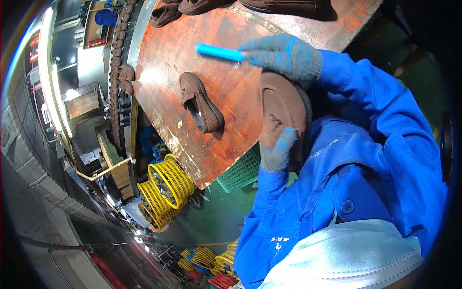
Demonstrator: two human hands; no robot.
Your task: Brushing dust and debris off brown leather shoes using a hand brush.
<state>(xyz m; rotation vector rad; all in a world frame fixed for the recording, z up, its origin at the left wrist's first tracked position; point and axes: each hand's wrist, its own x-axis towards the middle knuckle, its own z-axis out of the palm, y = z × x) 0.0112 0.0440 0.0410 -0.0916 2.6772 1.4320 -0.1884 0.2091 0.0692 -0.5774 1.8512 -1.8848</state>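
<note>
Sign: a small pale rectangular card (pixel 88 156) is seen hung beyond the worktop's left edge, among the machinery; its print is too small to be made out.
Packages, screens: none are seen.

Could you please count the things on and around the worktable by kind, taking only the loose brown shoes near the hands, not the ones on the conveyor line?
Brown shoes: 5, one held in the left hand, one lying on the table, three at the far edge
Blue tools: 1, in the right hand
Yellow wire baskets: 3
Green crates: 1
Total: 10
</note>
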